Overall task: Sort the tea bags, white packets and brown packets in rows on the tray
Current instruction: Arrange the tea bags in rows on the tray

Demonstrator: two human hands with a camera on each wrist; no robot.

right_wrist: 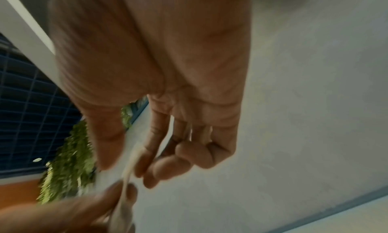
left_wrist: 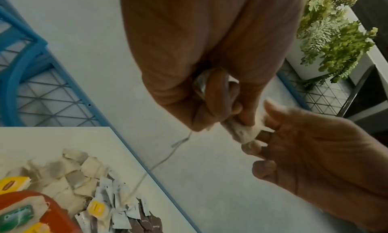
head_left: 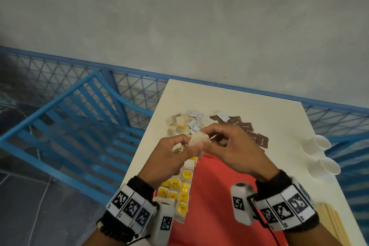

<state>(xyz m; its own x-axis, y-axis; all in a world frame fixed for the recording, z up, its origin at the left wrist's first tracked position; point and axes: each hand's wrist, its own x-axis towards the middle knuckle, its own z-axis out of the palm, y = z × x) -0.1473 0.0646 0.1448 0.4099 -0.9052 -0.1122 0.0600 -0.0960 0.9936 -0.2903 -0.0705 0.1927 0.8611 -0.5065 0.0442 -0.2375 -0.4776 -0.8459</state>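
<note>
Both hands are working above the far end of the tray (head_left: 209, 195), passing or untangling a single tea bag (head_left: 196, 142) between them. The left hand (head_left: 169, 158) is curling its fingers round the near end of that bag, and a second bag (head_left: 177, 148) is sitting bunched in its palm, also visible in the left wrist view. The right hand (head_left: 233, 146) is pinching the far end of the shared bag with thumb and forefinger, its other fingers hanging loosely bent and holding nothing. A string (left_wrist: 159, 163) is trailing down from the left hand toward the pile (head_left: 179, 124) on the worktop (head_left: 269, 110), so the bag is probably still snagged there. Beyond the hands, the unsorted stock is lying in three loose groups: tea bags on the left-hand side, white packets (head_left: 194, 121) in the middle, brown packets (head_left: 251, 130) on the right-hand side and running back toward the right hand. Below the left hand, a row of tea bags with yellow tags (head_left: 179, 191) is already lying along the left side of the tray; the remainder of the tray is showing bare red. Judgement: the tea-bag row is the step in hand, and the white and brown rows are not yet begun. The next move calls for freeing the string without dragging the pile, then laying the bag flat at the far end of the existing row, directly under the left hand. The bags are limp and light, so a gentle pinch should serve. Paper cups (head_left: 319, 146) are lying on the worktop to the right of the right hand, apart from the work.
</note>
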